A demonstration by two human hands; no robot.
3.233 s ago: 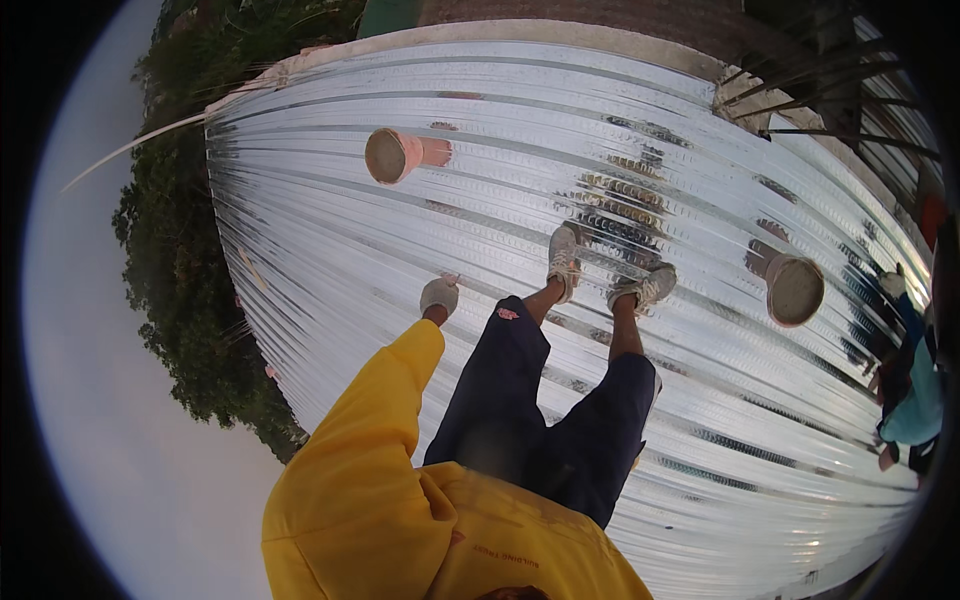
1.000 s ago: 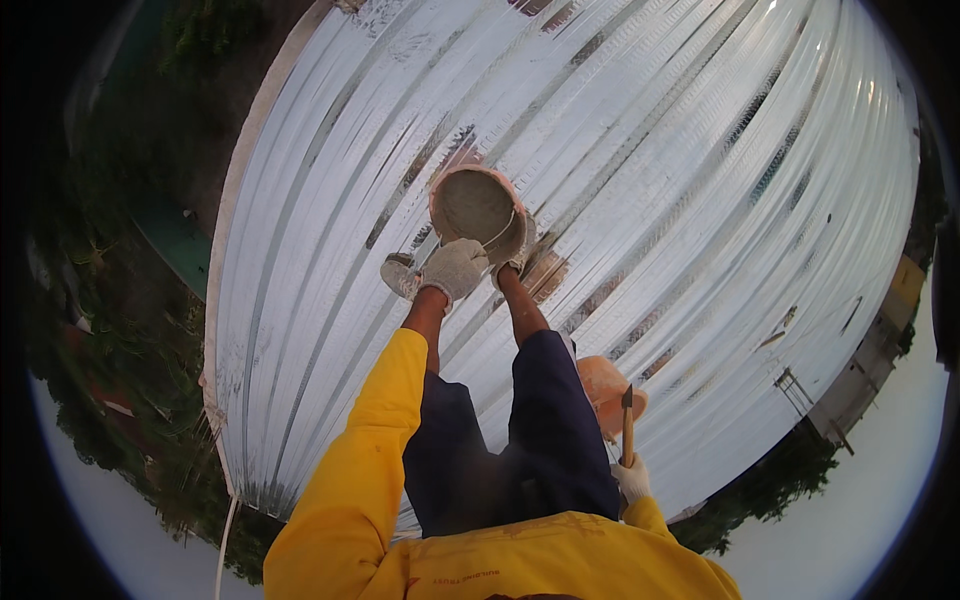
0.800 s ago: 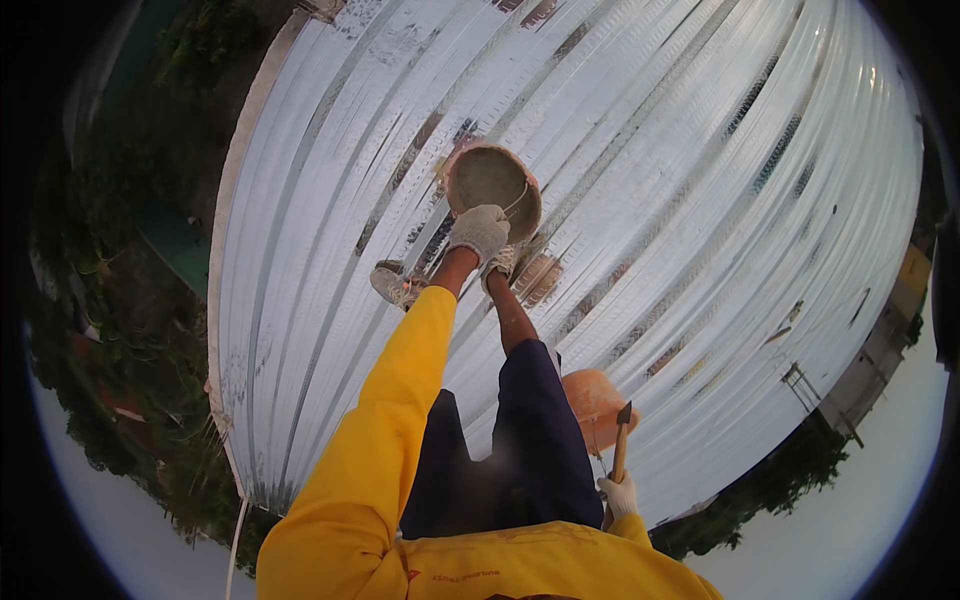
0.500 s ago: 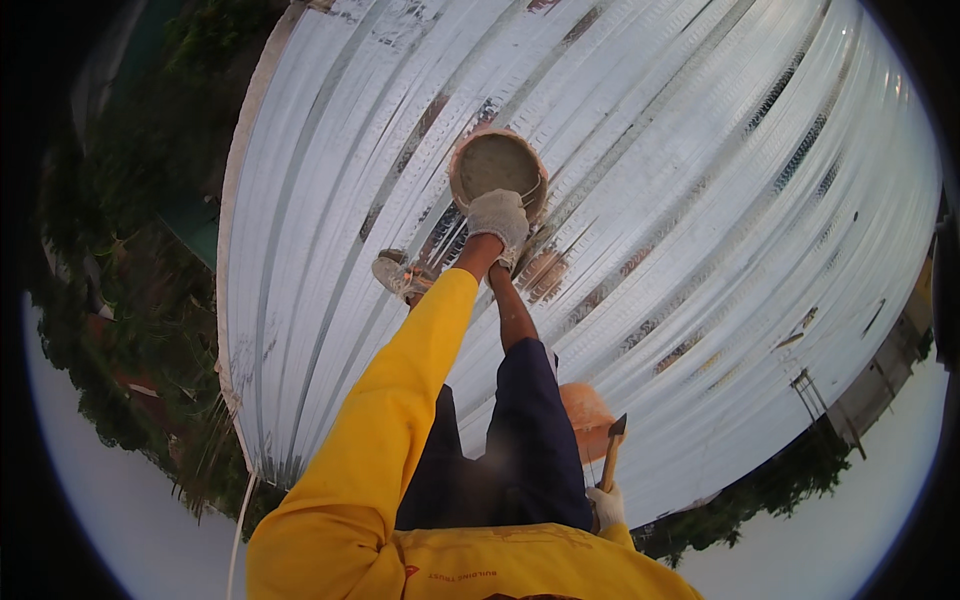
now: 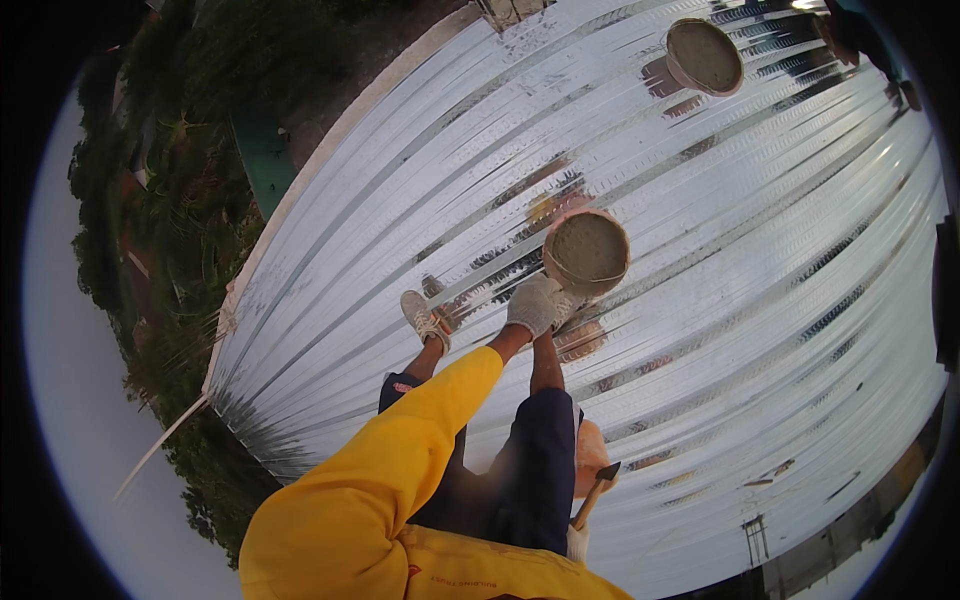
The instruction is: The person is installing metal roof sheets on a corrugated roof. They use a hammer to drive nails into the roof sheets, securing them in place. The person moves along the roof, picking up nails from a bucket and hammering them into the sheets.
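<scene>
1. The roof sheet (image 5: pixel 700 300) under the person is ribbed, shiny corrugated metal, its ridges mirroring the sky and the things on it.
2. A round bucket (image 5: pixel 587 252), orange-brown on the outside and filled level with rough grey mortar, sits on the sheet just beyond the left hand (image 5: pixel 532 306).
3. A second bucket (image 5: pixel 704 56) of the same shape and grey filling stands well beyond the first, far from both hands.
4. The left arm, in a bright yellow sleeve (image 5: pixel 400 460), stretches straight forward and down past the knees.
5. The left hand wears a pale knit glove and closes on the near rim of the nearer bucket, fingers curled over the edge.
6. The right hand (image 5: pixel 577 541), also gloved, stays low beside the right hip, closed round the wooden handle of a trowel (image 5: pixel 598 489) with a dark pointed blade standing upward.
7. A pale worn shoe (image 5: pixel 424 317) rests on the sheet just left of the left hand.
</scene>
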